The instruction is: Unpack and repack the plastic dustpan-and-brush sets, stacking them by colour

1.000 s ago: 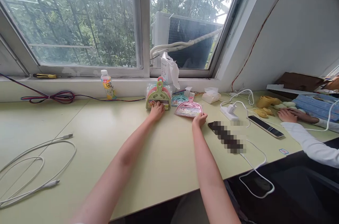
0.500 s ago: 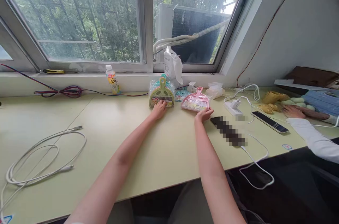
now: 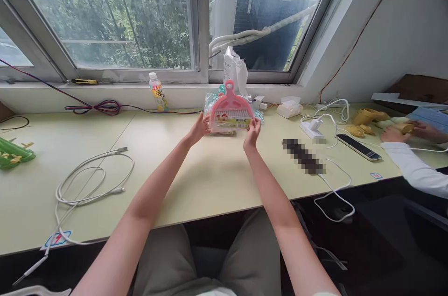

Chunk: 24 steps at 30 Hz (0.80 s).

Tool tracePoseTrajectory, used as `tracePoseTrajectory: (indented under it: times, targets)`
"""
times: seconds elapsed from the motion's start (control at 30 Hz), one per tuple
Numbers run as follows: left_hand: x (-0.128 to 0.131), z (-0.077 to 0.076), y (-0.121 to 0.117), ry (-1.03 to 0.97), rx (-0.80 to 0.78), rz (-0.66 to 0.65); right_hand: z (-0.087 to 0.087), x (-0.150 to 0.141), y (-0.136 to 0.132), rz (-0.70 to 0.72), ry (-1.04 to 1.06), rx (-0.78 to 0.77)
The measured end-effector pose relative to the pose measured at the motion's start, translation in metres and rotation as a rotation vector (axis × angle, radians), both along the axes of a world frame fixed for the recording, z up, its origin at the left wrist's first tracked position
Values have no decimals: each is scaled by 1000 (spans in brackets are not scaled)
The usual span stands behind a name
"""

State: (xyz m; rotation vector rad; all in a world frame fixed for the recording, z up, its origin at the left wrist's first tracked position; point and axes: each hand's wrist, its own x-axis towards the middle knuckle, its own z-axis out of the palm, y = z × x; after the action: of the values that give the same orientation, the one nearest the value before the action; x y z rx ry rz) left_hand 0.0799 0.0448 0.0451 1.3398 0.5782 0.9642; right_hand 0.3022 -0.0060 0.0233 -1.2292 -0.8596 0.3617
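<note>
A pink toy dustpan set in clear wrapping (image 3: pixel 231 110) is held upright above the pale green desk (image 3: pixel 196 179), near the window sill. My left hand (image 3: pixel 199 129) grips its left edge and my right hand (image 3: pixel 252 131) grips its right lower corner. Behind it, more wrapped dustpan sets (image 3: pixel 214 99) in teal and other colours lean against the sill, mostly hidden. A torn white paper bag (image 3: pixel 235 72) stands just behind them.
A drink bottle (image 3: pixel 157 92) stands by the sill. A coiled white cable (image 3: pixel 91 179) lies at left, a green item (image 3: pixel 14 154) at far left. At right lie a phone (image 3: pixel 358 147), a charger (image 3: pixel 312 129) with cables, and another person's hands (image 3: pixel 395 134) on yellow things.
The pink dustpan set went from lying on the desk under my right hand to being held up between both hands. My left hand left the green set. The view tilted down.
</note>
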Motion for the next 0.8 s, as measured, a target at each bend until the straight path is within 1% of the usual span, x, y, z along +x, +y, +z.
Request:
tracePoseTrajectory:
  times: [0.07, 0.1, 0.13, 0.17, 0.23, 0.27, 0.33, 0.4, 0.43, 0.5, 0.57, 0.63, 0.73, 0.8]
  targets:
    - [-32, 6, -13, -48, -77, 35, -8, -38, -6, 200, -115, -35]
    - [-47, 6, -20, -57, -103, 75, -11, -55, -12, 247, -183, -44]
    - [-62, 5, -26, -66, -129, 124, -12, -69, -18, 250, -267, -37]
    - [-74, 2, -32, -72, -158, 164, -13, -81, -25, 222, -372, -12]
    - [-91, -6, -38, -82, -218, 207, -10, -95, -40, 173, -655, 79]
    - [-96, -11, -39, -92, -239, 221, -9, -99, -47, 193, -818, 130]
    - [-97, -18, -40, -124, -244, 258, -7, -103, -56, 322, -1108, 194]
    - [-92, -22, -40, -172, -218, 293, -8, -107, -61, 453, -1274, 184]
    - [-89, -22, -41, -191, -211, 298, -10, -109, -61, 481, -1307, 155]
    - [-85, -21, -44, -222, -220, 294, -15, -111, -59, 476, -1283, 88]
    - [-83, -18, -49, -260, -231, 288, -18, -110, -57, 444, -1143, 38]
    - [-80, -15, -55, -312, -232, 271, -16, -108, -56, 438, -915, -1]
    - [-75, -12, -62, -406, -227, 231, -11, -103, -55, 486, -537, -80]
    - [-71, -12, -65, -463, -231, 202, -8, -100, -54, 509, -326, -129]
